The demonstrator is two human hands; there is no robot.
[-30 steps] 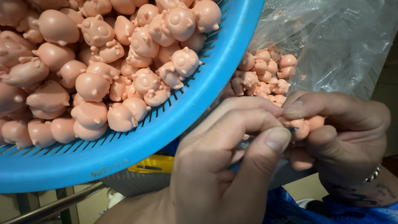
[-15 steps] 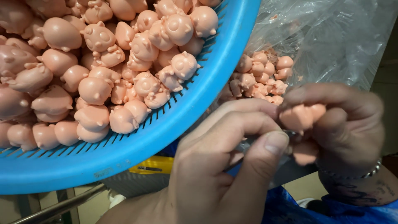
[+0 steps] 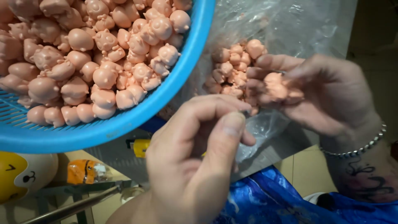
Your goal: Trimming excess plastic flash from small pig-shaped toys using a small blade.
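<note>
My right hand (image 3: 327,95) holds a couple of small pink pig-shaped figures (image 3: 278,88) in its curled fingers, in front of a clear plastic bag (image 3: 290,29) with more pink figures (image 3: 232,70) inside. My left hand (image 3: 199,157) is lower and nearer the middle. Its thumb is pressed to the forefinger, and a tiny grey tip (image 3: 247,113) shows between them; I cannot tell what that tip is. A gap separates the two hands. A blue plastic basket (image 3: 166,99) at the upper left is heaped with several pink pig figures (image 3: 103,74).
A yellow round toy with a drawn face (image 3: 16,170) and a small orange item (image 3: 85,171) lie below the basket. A yellow object (image 3: 141,146) peeks out under the rim. Shiny blue cloth (image 3: 269,199) covers the lower right. A metal bar (image 3: 70,209) crosses the bottom left.
My right hand has drawn up and to the right, away from my left hand, taking the pink figures with it. The hands were touching before and are now apart.
</note>
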